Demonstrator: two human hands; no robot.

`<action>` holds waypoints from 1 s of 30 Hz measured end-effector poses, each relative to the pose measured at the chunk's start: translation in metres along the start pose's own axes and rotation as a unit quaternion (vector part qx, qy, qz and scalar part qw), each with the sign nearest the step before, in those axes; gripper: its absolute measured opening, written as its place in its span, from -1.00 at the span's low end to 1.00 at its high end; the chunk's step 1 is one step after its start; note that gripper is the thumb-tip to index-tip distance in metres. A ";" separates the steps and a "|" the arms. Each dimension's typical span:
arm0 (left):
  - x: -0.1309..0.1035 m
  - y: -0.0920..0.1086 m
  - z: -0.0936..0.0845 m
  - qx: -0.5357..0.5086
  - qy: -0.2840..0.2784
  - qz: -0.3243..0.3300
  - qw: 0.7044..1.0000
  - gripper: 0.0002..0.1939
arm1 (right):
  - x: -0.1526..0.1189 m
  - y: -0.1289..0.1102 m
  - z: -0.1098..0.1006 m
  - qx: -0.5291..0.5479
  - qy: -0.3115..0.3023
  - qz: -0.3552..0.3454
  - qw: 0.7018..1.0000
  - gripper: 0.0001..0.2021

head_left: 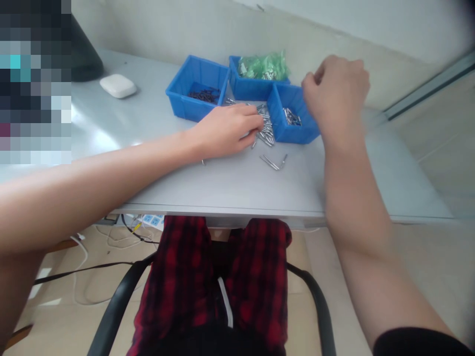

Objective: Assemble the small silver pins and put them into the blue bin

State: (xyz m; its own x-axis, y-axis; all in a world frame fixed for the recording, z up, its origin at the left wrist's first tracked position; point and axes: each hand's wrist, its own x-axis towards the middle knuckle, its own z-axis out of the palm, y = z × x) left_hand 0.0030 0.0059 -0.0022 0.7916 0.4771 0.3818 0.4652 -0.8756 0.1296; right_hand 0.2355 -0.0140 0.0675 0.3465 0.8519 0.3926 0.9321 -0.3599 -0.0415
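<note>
My left hand (230, 129) rests low over a loose pile of slim silvery metal pieces (266, 131), its fingers curled and thumb drawn in at the pile's left edge. Whatever lies between those fingertips is too small to make out. Raised above the outer side of the right blue bin (297, 133), my right hand (338, 84) is closed, with its fingertips turned away and any held thing hidden. That bin holds short silvery metal pieces (292, 117). A few similar pieces (272, 162) lie apart on the table, nearer to me.
The left blue bin (185, 104) contains dark screw-like pieces (205, 95). Behind stands another blue bin (252, 90) with a green plastic bag (263, 65) in it. A white rounded case (118, 86) lies on the grey table (230, 190), left. A wall rises behind.
</note>
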 end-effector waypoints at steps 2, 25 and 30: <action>-0.001 -0.002 0.003 0.015 -0.001 0.005 1.000 -0.59 | 0.005 0.008 0.002 -0.012 -0.045 0.046 0.998 -0.54; -0.004 -0.006 0.011 0.056 -0.030 0.021 0.998 -0.64 | 0.010 0.019 0.013 -0.045 -0.168 0.064 0.983 -0.59; -0.004 -0.004 0.009 0.049 -0.046 0.005 0.998 -0.63 | 0.009 0.017 0.009 -0.033 -0.071 0.032 0.996 -0.63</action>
State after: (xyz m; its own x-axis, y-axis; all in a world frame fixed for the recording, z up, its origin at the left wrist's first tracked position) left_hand 0.0019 0.0086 -0.0124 0.8272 0.4777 0.2960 0.4906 -0.8707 0.0341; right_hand 0.2555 -0.0091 0.0621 0.4214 0.8697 0.2569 0.9000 -0.4360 -0.0003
